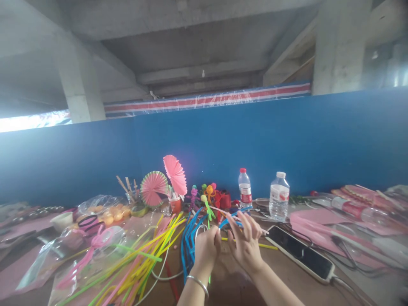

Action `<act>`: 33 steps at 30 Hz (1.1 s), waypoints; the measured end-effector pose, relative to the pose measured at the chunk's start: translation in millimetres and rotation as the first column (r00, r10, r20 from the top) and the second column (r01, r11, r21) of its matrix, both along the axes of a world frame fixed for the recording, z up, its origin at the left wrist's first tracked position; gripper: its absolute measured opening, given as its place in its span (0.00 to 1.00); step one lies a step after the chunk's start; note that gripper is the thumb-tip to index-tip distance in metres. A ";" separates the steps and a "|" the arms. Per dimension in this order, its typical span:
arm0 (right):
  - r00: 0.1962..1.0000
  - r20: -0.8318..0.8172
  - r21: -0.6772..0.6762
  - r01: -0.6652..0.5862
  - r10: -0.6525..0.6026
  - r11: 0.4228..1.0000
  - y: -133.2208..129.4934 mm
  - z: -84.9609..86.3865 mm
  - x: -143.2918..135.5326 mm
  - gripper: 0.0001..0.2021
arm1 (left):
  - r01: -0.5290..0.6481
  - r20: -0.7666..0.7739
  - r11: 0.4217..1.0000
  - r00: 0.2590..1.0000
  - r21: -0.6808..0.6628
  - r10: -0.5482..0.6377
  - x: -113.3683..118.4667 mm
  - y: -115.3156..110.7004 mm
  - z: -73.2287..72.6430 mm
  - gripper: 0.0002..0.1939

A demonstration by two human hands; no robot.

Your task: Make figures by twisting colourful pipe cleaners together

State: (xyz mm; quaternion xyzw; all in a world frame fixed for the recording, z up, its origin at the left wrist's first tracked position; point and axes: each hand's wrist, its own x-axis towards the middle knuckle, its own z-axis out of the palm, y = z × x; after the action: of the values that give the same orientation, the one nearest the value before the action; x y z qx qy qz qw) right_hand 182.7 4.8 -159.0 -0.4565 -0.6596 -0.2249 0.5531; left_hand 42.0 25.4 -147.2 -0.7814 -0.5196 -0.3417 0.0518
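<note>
My left hand (207,245), with a silver bangle at the wrist, is closed around a light-green pipe-cleaner figure (208,211). The figure's pale round head rises above the fist, and a green end sticks out below. To its right, my right hand (247,242) has its fingers spread and slightly bent. A pale pink pipe cleaner (219,210) runs from the figure toward that hand and passes behind its fingers; whether they touch it is unclear. Blue pipe cleaners (188,238) lie left of my left hand. Small coloured pipe-cleaner figures (209,192) stand behind.
Yellow, green and pink pipe cleaners (149,259) spread across the left front. A phone (301,253) with a cable lies at right. Two bottles, a red-capped one (245,189) and a white-capped one (279,197), stand at the back. Pink paper fans (154,188) rise before the blue partition (318,140).
</note>
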 end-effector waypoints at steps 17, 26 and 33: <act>0.899 0.322 -0.471 -0.119 0.296 0.874 10.0 3.5 7.1 0.11 | 0.181 -0.071 0.973 0.979 -0.144 -0.192 -6.3 -7.2 13.6 0.15; 0.874 0.436 -0.446 0.002 0.216 0.895 16.7 1.8 20.2 0.05 | 0.170 -0.054 0.971 0.982 -0.168 -0.181 -2.4 -5.7 10.0 0.14; 0.900 0.418 -0.411 0.069 0.121 0.909 20.1 2.6 30.6 0.08 | 0.159 0.019 0.973 0.987 -0.166 -0.159 -1.6 -1.4 7.7 0.13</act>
State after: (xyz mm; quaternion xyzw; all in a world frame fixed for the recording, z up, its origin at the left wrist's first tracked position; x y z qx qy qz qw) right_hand 213.3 24.9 -156.4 -0.4929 -0.8047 -0.1676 0.2853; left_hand 40.5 24.0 -139.5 -0.8212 -0.4823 -0.3021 -0.0427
